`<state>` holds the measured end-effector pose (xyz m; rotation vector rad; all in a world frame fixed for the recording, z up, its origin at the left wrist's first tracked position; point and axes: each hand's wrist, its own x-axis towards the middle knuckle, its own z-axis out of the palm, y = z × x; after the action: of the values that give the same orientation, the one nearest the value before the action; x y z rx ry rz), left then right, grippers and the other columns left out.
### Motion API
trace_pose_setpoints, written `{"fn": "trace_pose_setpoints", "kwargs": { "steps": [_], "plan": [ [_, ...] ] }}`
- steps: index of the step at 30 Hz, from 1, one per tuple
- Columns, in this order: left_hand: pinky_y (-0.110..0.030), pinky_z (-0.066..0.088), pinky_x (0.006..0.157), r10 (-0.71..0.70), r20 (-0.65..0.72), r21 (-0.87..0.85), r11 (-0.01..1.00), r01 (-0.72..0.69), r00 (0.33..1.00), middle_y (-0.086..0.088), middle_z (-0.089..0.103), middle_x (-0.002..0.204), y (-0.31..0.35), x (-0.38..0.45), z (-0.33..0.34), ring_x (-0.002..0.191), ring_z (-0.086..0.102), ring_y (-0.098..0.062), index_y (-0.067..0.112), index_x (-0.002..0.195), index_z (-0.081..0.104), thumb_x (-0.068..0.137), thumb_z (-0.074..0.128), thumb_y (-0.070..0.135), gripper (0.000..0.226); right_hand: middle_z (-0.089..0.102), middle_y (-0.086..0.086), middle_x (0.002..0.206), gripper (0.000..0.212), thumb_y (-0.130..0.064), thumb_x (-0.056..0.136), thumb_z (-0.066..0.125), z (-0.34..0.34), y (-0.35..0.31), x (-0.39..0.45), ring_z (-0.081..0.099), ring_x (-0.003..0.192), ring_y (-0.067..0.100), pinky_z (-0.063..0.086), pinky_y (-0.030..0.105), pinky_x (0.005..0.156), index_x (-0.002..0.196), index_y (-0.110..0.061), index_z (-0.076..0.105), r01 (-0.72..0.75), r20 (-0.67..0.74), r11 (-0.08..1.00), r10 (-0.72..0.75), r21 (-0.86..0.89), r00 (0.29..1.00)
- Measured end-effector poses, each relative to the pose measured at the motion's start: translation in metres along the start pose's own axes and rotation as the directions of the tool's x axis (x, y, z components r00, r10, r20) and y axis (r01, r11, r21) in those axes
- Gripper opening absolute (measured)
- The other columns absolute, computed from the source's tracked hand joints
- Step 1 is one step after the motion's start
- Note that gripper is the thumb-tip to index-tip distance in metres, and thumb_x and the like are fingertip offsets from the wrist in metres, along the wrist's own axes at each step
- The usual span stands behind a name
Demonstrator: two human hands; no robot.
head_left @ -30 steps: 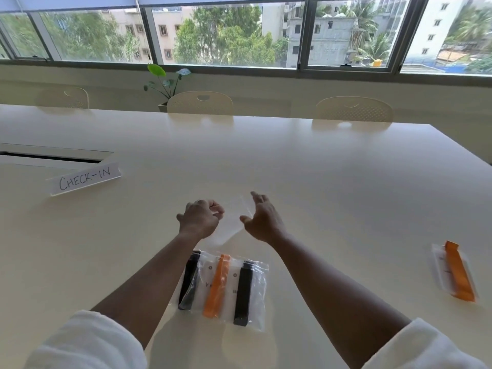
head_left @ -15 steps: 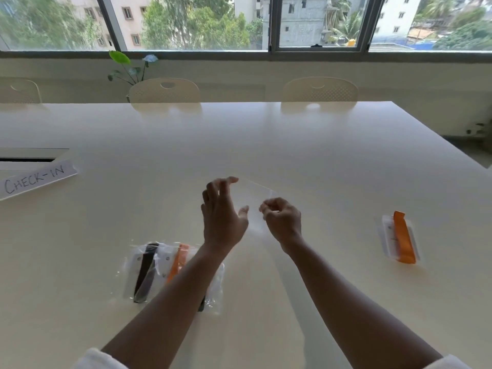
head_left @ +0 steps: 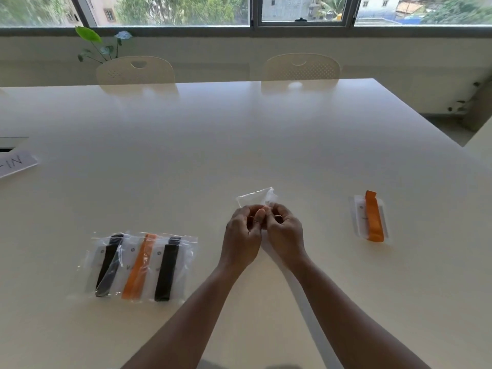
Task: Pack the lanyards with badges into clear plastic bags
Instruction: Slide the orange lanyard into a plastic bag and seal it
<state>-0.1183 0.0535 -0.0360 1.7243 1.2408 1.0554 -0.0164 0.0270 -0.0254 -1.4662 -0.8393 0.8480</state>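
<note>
An empty clear plastic bag (head_left: 256, 197) is held above the table in front of me. My left hand (head_left: 242, 237) and my right hand (head_left: 285, 233) both pinch its near edge, fingertips touching. To the right, an orange lanyard with a white badge (head_left: 371, 216) lies loose on the table, apart from my hands. At the left lie three clear bags side by side, each with a lanyard and badge inside: black (head_left: 107, 265), orange (head_left: 138, 266) and black (head_left: 167, 269).
A white paper sign (head_left: 16, 163) lies at the table's left edge, beside a cable slot (head_left: 10, 143). Two cream chairs (head_left: 135, 70) (head_left: 300, 67) stand at the far side, with a potted plant (head_left: 90, 42) behind. The table's right edge (head_left: 426, 121) drops to the floor.
My hands have come together and lowered, both now pinching the clear bag's edge; earlier my left hand was open beside it. My view has shifted right, so the packed bags sit further left.
</note>
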Motion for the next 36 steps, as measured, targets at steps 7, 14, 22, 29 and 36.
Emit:
{"fn": "trace_pose_setpoints", "kwargs": {
  "steps": [7,14,22,29,36],
  "plan": [
    [-0.025,0.057,0.084,-0.012,-0.011,-0.005,1.0,0.012,1.0,0.007,0.07,0.106,-0.006,-0.003,0.001,0.094,0.068,-0.004,0.024,0.118,0.067,0.096,0.06,0.034,0.025,0.065,-0.003,0.108,0.028,-0.006,0.098,0.048,-0.002,0.003,-0.003,0.065,0.101,0.008,0.051,0.016,0.085,0.116,-0.014,0.067,0.067,0.037,0.998,-0.067,0.0,0.997],
    [-0.024,0.058,0.079,-0.006,-0.052,0.005,1.0,0.006,0.999,0.008,0.074,0.098,-0.004,-0.005,-0.001,0.088,0.07,-0.001,0.02,0.115,0.07,0.097,0.06,0.028,0.022,0.062,-0.002,0.105,0.029,-0.004,0.095,0.053,-0.006,0.006,-0.002,0.067,0.088,0.008,0.052,0.014,0.075,0.114,-0.019,0.068,0.108,0.056,0.994,-0.108,0.0,0.993],
    [-0.028,0.058,0.07,-0.017,-0.136,0.07,0.997,0.027,0.991,0.011,0.075,0.083,-0.004,-0.006,-0.001,0.076,0.07,-0.002,0.023,0.1,0.075,0.095,0.062,0.029,0.015,0.064,0.001,0.101,0.027,-0.006,0.091,0.059,-0.004,0.008,-0.001,0.066,0.082,0.01,0.05,0.012,0.068,0.105,-0.026,0.068,0.148,0.039,0.988,-0.147,-0.035,0.988],
    [-0.027,0.058,0.066,-0.039,-0.141,0.044,0.998,0.045,0.989,0.014,0.074,0.076,0.0,-0.009,-0.003,0.069,0.069,0.002,0.023,0.095,0.077,0.091,0.068,0.035,0.016,0.07,-0.003,0.094,0.009,-0.021,0.091,0.065,-0.003,0.011,0.001,0.069,0.081,0.013,0.054,0.019,0.07,0.099,-0.024,0.067,0.124,-0.033,0.991,-0.126,-0.04,0.992],
    [-0.019,0.054,0.06,-0.062,-0.117,0.058,0.996,0.07,0.991,0.013,0.073,0.07,0.001,-0.009,-0.005,0.064,0.067,0.003,0.023,0.091,0.078,0.088,0.071,0.04,0.019,0.072,-0.001,0.088,0.01,-0.024,0.09,0.068,-0.003,0.008,-0.003,0.068,0.075,0.01,0.052,0.016,0.066,0.096,-0.016,0.069,0.136,-0.05,0.99,-0.138,-0.027,0.989]
  ]
}}
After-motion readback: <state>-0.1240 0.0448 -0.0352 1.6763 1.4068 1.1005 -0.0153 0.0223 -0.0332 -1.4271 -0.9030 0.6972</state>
